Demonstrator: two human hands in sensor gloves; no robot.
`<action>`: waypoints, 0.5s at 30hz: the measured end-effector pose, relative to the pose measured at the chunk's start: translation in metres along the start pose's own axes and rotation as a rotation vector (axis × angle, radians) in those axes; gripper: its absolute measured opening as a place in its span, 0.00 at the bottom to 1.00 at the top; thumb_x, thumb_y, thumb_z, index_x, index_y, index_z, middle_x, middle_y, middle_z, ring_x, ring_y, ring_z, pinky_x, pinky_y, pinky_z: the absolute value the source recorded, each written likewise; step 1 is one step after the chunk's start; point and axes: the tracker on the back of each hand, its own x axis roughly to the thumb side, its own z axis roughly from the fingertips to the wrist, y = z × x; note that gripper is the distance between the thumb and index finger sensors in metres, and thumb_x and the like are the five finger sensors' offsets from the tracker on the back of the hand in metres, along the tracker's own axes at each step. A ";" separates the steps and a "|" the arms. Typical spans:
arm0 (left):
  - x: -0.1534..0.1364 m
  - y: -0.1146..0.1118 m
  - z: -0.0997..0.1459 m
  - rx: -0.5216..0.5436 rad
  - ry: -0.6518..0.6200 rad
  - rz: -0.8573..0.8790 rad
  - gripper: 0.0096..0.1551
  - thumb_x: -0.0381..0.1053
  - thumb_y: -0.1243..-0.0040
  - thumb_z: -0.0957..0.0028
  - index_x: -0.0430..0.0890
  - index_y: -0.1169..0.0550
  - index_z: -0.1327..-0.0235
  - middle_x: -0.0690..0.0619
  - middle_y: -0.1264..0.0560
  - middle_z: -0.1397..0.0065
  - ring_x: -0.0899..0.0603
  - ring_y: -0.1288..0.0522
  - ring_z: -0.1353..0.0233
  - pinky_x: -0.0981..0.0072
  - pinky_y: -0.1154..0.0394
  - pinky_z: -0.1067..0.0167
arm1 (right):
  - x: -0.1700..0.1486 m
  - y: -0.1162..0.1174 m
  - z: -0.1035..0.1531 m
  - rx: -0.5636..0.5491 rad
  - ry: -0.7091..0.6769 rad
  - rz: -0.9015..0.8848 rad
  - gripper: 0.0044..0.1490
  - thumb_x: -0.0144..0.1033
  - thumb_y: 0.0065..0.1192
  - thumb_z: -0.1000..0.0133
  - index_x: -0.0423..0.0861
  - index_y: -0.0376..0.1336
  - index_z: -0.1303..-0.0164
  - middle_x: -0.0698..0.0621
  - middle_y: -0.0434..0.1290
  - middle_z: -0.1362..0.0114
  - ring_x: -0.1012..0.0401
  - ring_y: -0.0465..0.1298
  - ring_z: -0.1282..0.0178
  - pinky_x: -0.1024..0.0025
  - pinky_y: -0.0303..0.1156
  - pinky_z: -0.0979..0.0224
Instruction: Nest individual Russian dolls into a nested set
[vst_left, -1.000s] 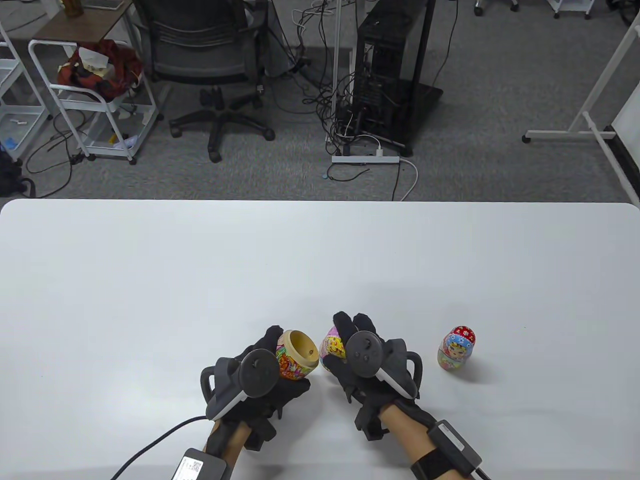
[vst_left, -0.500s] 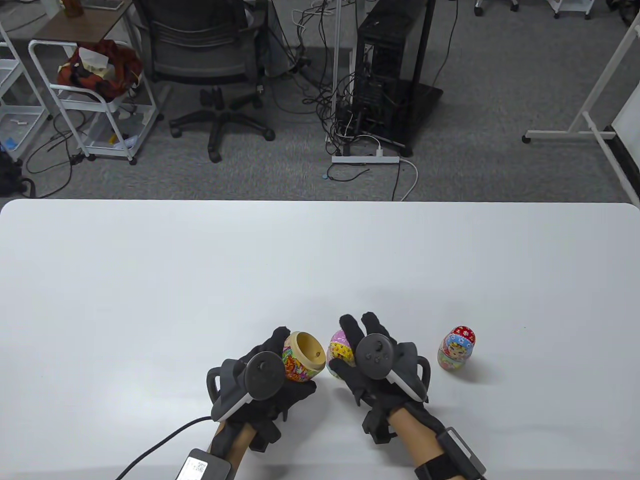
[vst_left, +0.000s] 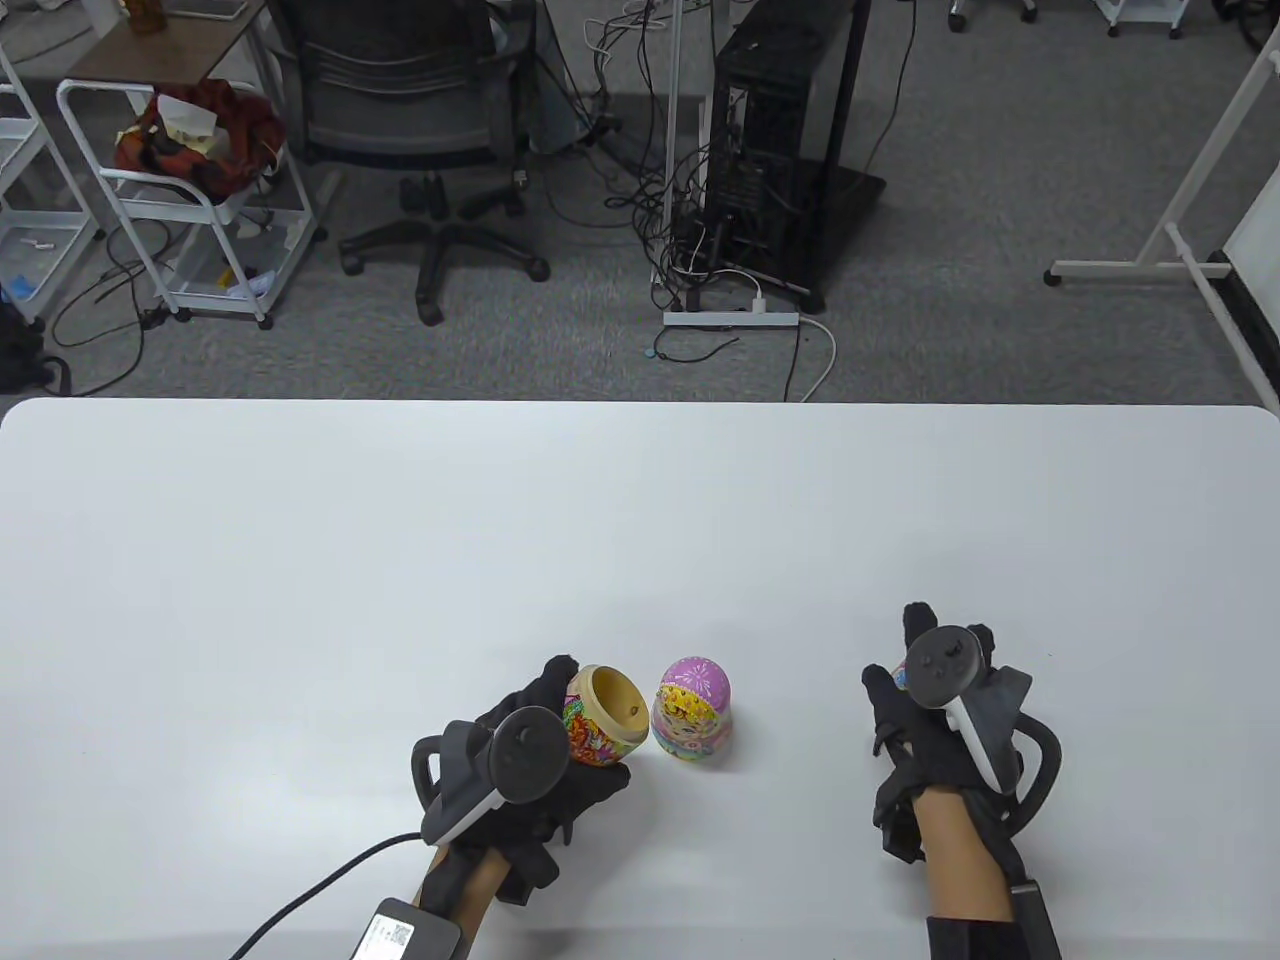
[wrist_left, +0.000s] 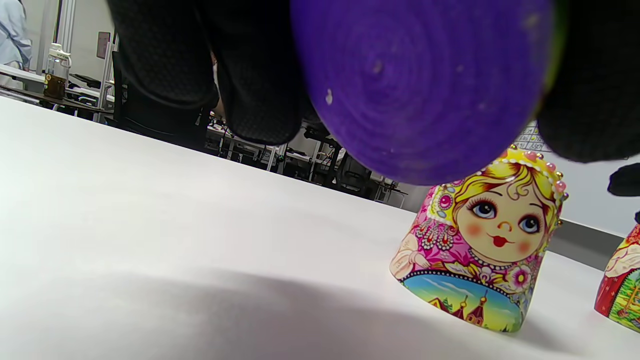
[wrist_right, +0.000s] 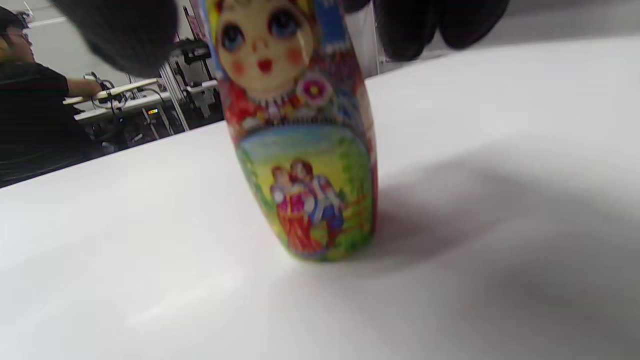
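No words, brand names or numbers can be read in any view. A white label (vst_left: 396, 932) on the small black box at the bottom left of the table view carries print and what looks like a code square, too small to read. A gridded sheet (wrist_left: 529, 136) at the right of the left wrist view is likewise too small to read.

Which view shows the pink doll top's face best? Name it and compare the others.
The left wrist view: the pink doll top faces that camera, close, standing on the table. The table view shows it from above, small. The right wrist view does not show it.
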 end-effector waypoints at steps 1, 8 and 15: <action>0.000 0.000 0.000 -0.002 -0.001 -0.002 0.72 0.81 0.30 0.68 0.45 0.49 0.23 0.49 0.30 0.25 0.43 0.22 0.29 0.42 0.26 0.33 | -0.001 0.003 -0.002 0.018 0.011 -0.010 0.43 0.54 0.59 0.42 0.69 0.39 0.25 0.41 0.47 0.16 0.42 0.66 0.24 0.44 0.64 0.26; 0.002 -0.001 0.000 -0.008 -0.009 -0.005 0.72 0.81 0.30 0.68 0.45 0.49 0.23 0.49 0.30 0.25 0.43 0.22 0.29 0.42 0.26 0.33 | 0.003 -0.002 0.002 -0.054 -0.024 -0.040 0.41 0.51 0.61 0.43 0.67 0.43 0.25 0.41 0.54 0.19 0.44 0.69 0.26 0.46 0.65 0.26; 0.006 -0.003 0.000 -0.021 -0.036 -0.010 0.72 0.82 0.30 0.69 0.48 0.49 0.23 0.51 0.30 0.24 0.43 0.23 0.29 0.43 0.26 0.32 | 0.026 -0.015 0.020 -0.087 -0.276 -0.422 0.43 0.53 0.60 0.45 0.64 0.42 0.25 0.43 0.55 0.20 0.45 0.69 0.27 0.47 0.67 0.27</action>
